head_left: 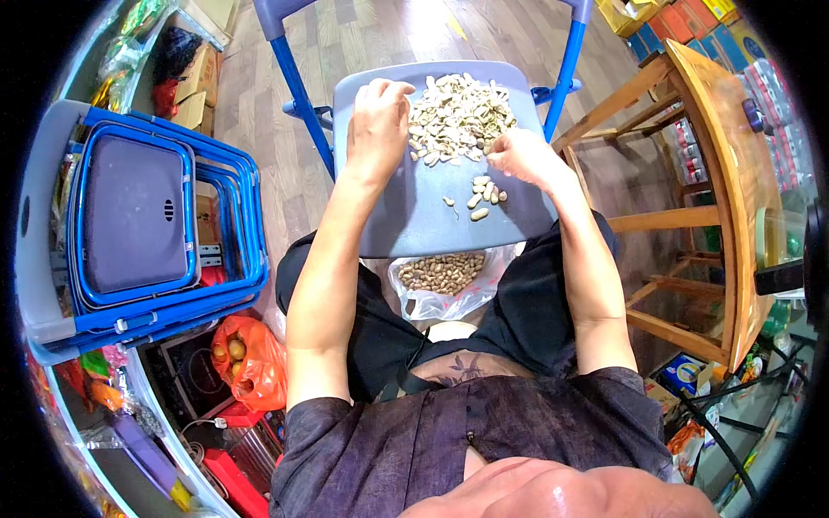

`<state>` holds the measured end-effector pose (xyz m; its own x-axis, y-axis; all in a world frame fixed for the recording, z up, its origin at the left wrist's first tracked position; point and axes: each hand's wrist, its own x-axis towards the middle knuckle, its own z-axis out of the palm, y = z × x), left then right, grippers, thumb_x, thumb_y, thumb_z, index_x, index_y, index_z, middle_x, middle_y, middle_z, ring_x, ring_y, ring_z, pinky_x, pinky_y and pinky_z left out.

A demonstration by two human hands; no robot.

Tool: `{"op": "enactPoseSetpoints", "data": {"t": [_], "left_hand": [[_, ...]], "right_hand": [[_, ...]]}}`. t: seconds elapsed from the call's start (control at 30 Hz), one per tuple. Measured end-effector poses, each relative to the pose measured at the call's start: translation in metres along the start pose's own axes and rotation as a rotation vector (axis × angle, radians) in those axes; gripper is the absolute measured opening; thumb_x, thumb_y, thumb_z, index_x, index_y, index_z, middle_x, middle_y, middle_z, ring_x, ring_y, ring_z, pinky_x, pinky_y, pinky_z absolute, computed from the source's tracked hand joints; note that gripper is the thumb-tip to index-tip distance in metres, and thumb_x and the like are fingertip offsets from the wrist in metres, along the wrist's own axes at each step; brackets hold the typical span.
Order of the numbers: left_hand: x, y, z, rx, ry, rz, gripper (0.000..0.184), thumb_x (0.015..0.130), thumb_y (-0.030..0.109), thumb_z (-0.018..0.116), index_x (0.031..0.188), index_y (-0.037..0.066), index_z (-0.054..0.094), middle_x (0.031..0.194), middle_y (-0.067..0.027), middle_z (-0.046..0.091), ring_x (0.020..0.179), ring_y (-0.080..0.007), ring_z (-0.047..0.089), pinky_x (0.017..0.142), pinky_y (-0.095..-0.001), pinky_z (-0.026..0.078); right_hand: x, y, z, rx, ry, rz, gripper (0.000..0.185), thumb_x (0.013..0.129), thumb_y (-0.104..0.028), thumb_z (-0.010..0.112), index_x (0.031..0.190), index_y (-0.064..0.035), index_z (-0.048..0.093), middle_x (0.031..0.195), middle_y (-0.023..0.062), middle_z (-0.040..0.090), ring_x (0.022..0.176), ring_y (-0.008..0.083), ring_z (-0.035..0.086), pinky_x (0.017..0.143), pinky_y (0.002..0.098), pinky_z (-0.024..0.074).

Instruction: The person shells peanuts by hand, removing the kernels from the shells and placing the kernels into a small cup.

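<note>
A grey plastic chair seat [389, 216] holds a heap of pale peanut shells [458, 112]. At the heap's left edge, my left hand [377, 125] rests with its fingers curled together; whatever lies under the fingertips is hidden. My right hand [525, 157] is closed in a pinch at the heap's lower right edge, and what it holds is too small to name. Just below it sits a small group of whole peanuts [485, 193], with a thin scrap to their left. Under the seat's near edge, a clear plastic bag [419, 302] is full of peanuts [442, 274] between my knees.
Folded blue-framed chairs [138, 211] stand on the left. Below them is an orange bag [259, 367] with round yellowish things inside. A wooden table [721, 190] stands on its legs at right, with boxes [682, 26] behind it. Shelves with packets line the left edge.
</note>
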<state>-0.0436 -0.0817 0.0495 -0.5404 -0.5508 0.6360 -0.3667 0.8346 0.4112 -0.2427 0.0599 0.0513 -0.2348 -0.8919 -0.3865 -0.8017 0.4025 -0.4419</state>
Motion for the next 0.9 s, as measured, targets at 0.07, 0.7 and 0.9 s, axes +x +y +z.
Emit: {"op": "enactPoseSetpoints", "data": {"t": [0.07,0.7,0.9], "left_hand": [[0.0,0.008,-0.006,-0.027,-0.017,-0.007,0.023,0.078,-0.003,0.06,0.099,0.005,0.064,0.093,-0.0112,0.061,0.087,-0.0308,0.059,0.079,-0.0389,0.048],[-0.029,0.037,0.017,-0.399,-0.148,-0.049,0.032,0.084,-0.004,0.056,0.113,0.006,0.06,0.09,-0.0071,0.064,0.075,-0.0172,0.061,0.066,-0.0278,0.05],[-0.034,0.052,0.017,-0.739,-0.205,-0.286,0.049,0.084,-0.003,0.059,0.131,0.008,0.047,0.104,-0.0065,0.061,0.089,-0.0122,0.058,0.076,-0.0256,0.049]], "right_hand": [[-0.004,-0.002,0.012,-0.071,0.013,-0.036,0.02,0.075,-0.019,0.061,0.085,-0.0056,0.072,0.075,0.0157,0.068,0.08,0.0294,0.068,0.074,0.0387,0.0524],[0.001,-0.007,0.015,-0.046,0.068,-0.117,0.023,0.077,-0.025,0.061,0.083,-0.0036,0.068,0.074,0.0131,0.065,0.069,0.0254,0.063,0.065,0.0376,0.0492],[-0.009,-0.008,-0.012,1.034,-0.171,-0.102,0.029,0.086,-0.026,0.055,0.061,-0.0145,0.046,0.058,-0.0097,0.034,0.05,0.0018,0.026,0.044,0.0201,0.0169]]}}
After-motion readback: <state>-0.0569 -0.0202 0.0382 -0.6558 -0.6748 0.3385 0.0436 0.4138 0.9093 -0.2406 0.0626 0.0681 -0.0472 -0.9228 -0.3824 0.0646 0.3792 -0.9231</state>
